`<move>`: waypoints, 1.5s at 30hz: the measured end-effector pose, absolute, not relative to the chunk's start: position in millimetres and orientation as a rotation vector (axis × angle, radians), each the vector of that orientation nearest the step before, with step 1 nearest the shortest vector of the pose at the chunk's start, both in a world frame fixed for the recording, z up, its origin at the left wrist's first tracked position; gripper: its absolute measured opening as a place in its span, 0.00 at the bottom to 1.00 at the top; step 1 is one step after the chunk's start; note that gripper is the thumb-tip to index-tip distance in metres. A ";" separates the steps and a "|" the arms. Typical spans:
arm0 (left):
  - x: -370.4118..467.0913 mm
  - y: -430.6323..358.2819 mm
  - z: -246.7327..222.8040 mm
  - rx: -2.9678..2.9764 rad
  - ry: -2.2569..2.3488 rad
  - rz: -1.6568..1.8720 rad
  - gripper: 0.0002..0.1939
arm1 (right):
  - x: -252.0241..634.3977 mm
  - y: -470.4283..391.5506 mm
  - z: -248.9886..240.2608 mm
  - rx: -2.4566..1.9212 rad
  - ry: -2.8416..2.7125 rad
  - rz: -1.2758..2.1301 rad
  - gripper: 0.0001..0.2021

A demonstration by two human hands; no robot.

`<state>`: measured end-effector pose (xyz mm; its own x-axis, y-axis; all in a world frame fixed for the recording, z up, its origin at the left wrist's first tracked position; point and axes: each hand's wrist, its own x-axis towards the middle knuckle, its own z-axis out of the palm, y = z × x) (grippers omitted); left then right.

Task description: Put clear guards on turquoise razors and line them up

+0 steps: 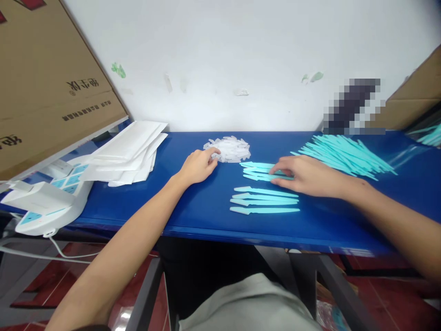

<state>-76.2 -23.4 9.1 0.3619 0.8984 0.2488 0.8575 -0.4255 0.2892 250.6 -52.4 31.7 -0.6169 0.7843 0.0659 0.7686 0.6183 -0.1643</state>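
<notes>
My left hand (199, 166) rests at the left edge of a heap of small translucent white plastic pieces (232, 150), its index finger stretched onto them and its thumb apart. Whether it touches a single piece is too small to tell. Over a group of turquoise, knife-shaped plastic sticks (257, 171) lies my right hand (298, 174), thumb and fingers spread across their right ends, which it partly hides. Nearer the table's front edge, several more turquoise sticks (265, 202) lie side by side, wide ends to the left. Behind my right hand is a large loose pile of such sticks (344, 155).
White envelopes (127, 149) are stacked at the left beside a power strip (77, 188) with a white plug-in adapter (37, 197). A big cardboard box (51, 82) leans there. The blue table (193, 207) meets a white wall (213, 55); another cardboard box (416, 96) stands at right.
</notes>
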 end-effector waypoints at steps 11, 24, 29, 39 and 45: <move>-77.7 -22.1 7.4 2.517 1.592 0.569 0.21 | 250.5 -54.5 43.4 -1.417 -2.678 0.671 0.22; -77.5 -24.4 9.9 2.519 1.589 0.550 0.22 | 249.2 -59.3 47.5 -1.346 -2.720 0.764 0.18; -78.8 -23.8 9.5 2.541 1.566 0.559 0.23 | 253.6 -57.3 47.6 -1.343 -2.722 0.759 0.20; -81.0 -21.3 6.0 2.708 1.532 0.532 0.23 | 253.1 -56.5 47.7 -1.352 -2.691 0.834 0.17; -74.6 -23.6 4.1 2.811 1.452 0.562 0.23 | 251.5 -55.5 46.7 -1.358 -2.681 0.732 0.19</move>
